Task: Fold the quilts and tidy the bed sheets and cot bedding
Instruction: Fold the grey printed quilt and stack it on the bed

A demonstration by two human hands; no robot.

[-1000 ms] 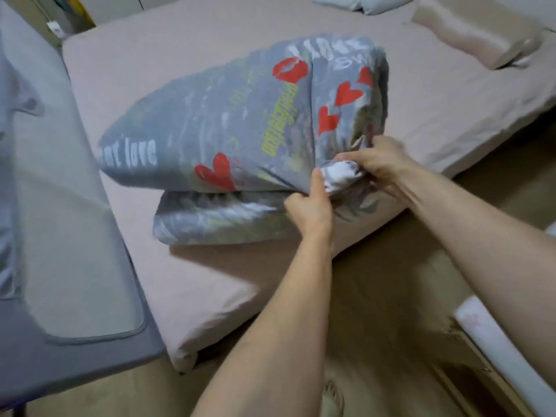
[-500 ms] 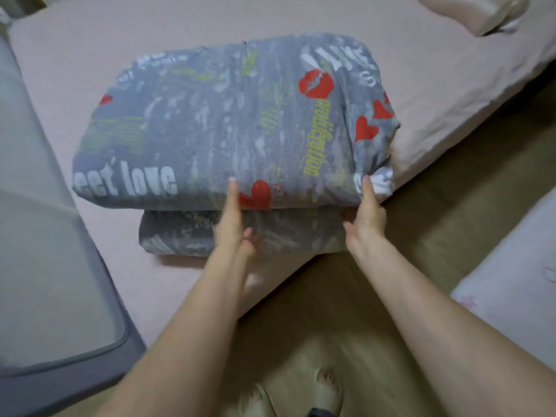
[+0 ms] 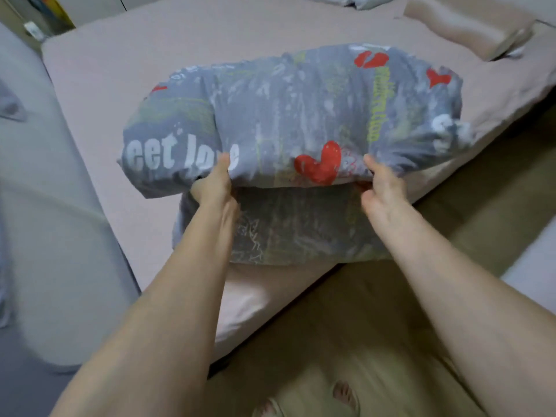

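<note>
Left hand point(image 3: 214, 188) first: we see it at the near edge of the folded quilt point(image 3: 288, 121), thumb lying flat on top beside the white "love" lettering, other fingers tucked under the upper fold and hidden — so it pinches that layer between thumb and fingers. We can't tell how tightly the hidden fingers curl.

Quilt itself is grey with red hearts and lips and yellow-green text, folded into a thick bundle. It sits at the near corner of the bed on the pink sheet point(image 3: 126, 70), lower layer overhanging the mattress edge slightly.

Right hand point(image 3: 381, 188) takes the same hold near the red heart — thumb on top, fingers under the upper fold, out of sight.

Grey cot point(image 3: 45, 221) is just beside the bed on the left. Beige pillow point(image 3: 463, 25) lies at the far right.
</note>
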